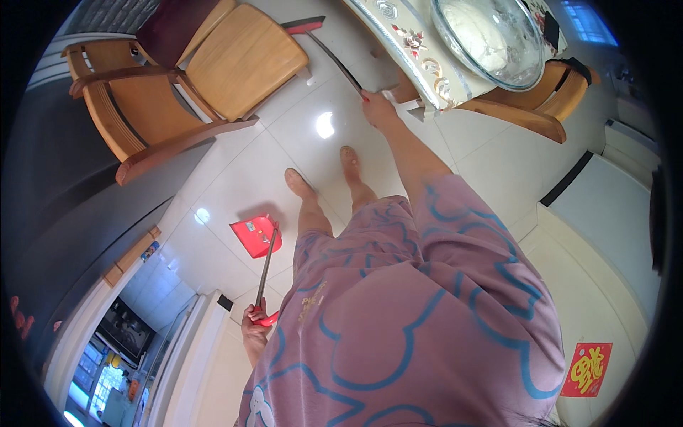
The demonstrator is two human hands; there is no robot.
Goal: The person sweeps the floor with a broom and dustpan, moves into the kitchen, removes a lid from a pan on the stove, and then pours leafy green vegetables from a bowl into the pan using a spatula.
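My right hand (380,111) grips the upper end of a broom's dark metal handle (336,60). At the far end of that handle, the red and black broom head (305,25) rests on the floor beside the wooden chair. Down at the left, my left hand (256,323) is closed around the red grip of a long-handled dustpan. The red dustpan pan (258,236) hangs at or just above the tiles, left of my legs, with some small bits in it; I cannot tell whether it touches the floor.
Wooden chairs (245,61) stand at the upper left by a dark cabinet-like surface (53,176). A cloth-covered table (397,45) bears a glass bowl (515,69) with dough (475,34). Another wooden chair (533,109) is beside it. A doorway opens at the lower left.
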